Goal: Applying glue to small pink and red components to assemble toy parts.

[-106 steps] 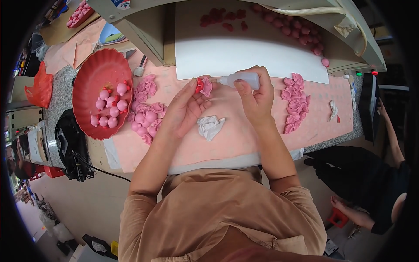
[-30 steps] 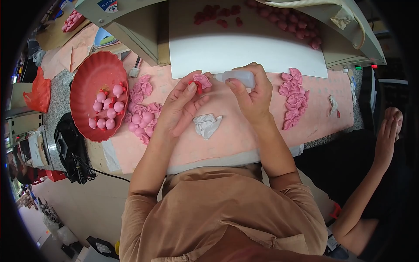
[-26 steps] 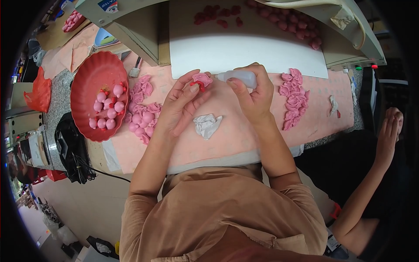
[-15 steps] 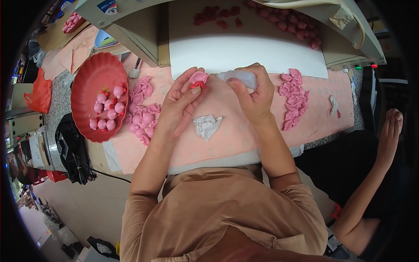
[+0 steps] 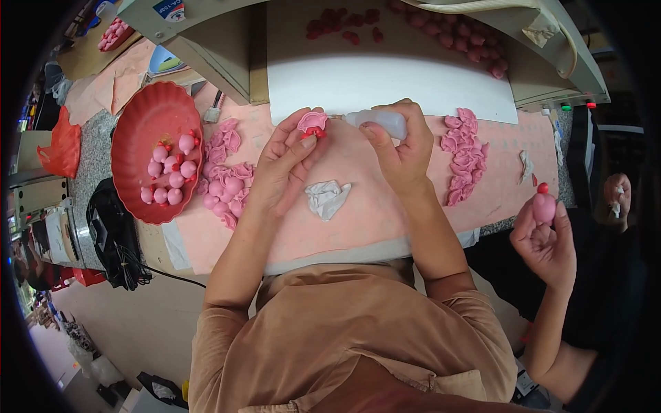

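Between the thumb and fingers of my left hand [image 5: 286, 158] is a small pink and red molded piece [image 5: 313, 124], its frilled pink part uppermost. My right hand [image 5: 406, 148] is wrapped round a translucent squeeze bottle [image 5: 387, 124]. The bottle's thin nozzle points left and reaches the piece's side; whether it touches cannot be made out. Below both hands lies a crumpled white tissue [image 5: 327, 198]. Frilled pink parts and round pink ones [image 5: 224, 189] are heaped beside my left forearm. More frilled pink parts [image 5: 465, 162] form a pile right of my right hand.
A scalloped red bowl [image 5: 127, 138] with pink and red pieces stands at the left. Ahead, a grey open-fronted cabinet [image 5: 220, 51] shelters white paper [image 5: 385, 86] and more pieces. At right, a co-worker's hand [image 5: 547, 251] holds up a pink, red-topped piece [image 5: 544, 208].
The co-worker's hand has come in at the right, holding a pink piece. Both my hands stay almost still, with the bottle's nozzle held at the small piece.
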